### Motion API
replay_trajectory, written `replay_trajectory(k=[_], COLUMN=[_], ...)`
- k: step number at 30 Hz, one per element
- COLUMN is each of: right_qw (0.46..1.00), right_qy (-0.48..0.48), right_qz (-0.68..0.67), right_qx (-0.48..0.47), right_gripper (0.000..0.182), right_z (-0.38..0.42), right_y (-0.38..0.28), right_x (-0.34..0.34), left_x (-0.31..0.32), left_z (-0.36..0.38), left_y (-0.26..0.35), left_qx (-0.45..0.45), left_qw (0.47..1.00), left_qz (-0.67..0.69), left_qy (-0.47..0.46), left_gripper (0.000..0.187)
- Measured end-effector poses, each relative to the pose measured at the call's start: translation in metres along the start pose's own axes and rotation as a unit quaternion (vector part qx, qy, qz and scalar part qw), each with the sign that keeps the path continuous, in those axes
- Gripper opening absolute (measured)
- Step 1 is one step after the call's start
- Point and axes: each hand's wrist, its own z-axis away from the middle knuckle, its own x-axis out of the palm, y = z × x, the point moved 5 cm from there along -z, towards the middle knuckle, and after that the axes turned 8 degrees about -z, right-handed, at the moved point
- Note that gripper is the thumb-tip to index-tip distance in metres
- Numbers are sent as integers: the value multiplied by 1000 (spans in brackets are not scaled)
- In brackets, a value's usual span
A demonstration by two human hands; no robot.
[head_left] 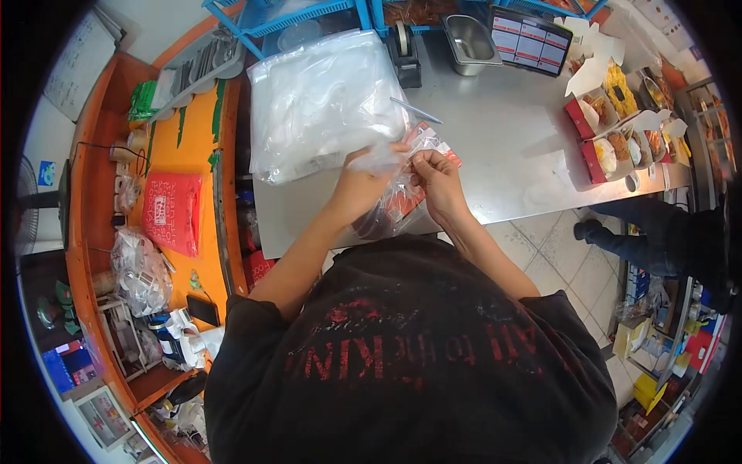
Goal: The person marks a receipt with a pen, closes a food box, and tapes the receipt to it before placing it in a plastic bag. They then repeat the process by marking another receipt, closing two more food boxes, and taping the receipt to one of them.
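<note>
Clear plastic fills both hands: the left hand (363,182) and the right hand (437,176) each pinch the top of a small bag (394,203), fingers closed on its film, holding it just above the near edge of the steel counter (510,147). Something red shows through the bag. A big stack of clear bags (321,100) lies just beyond the hands. Further back stand a tape dispenser (405,48) and a metal tub (470,42); open food boxes (618,127) sit well to the right.

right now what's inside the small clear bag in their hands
Red-and-white packets show through the small clear bag, held by the left hand and right hand. Fingers and crinkled plastic hide their count.
</note>
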Motion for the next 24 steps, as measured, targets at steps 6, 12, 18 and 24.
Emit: replay_trajectory(k=[6, 12, 18, 24], right_qw=[997, 992, 917, 859], right_qy=[46, -20, -146, -241], right_qz=[-61, 92, 364, 420], right_qx=[-19, -89, -74, -168], right_gripper=[10, 13, 8, 17], right_z=[7, 6, -16, -10], right_y=[-6, -15, -3, -64], right_x=[3, 20, -7, 27], left_x=[4, -11, -2, -26], left_z=[12, 22, 17, 6], left_y=[14, 13, 9, -14], left_qx=[108, 115, 202, 165], left_qw=[973, 945, 897, 978], left_qz=[-197, -289, -391, -112], left_qy=[54, 102, 37, -59], left_gripper=[27, 29, 28, 25])
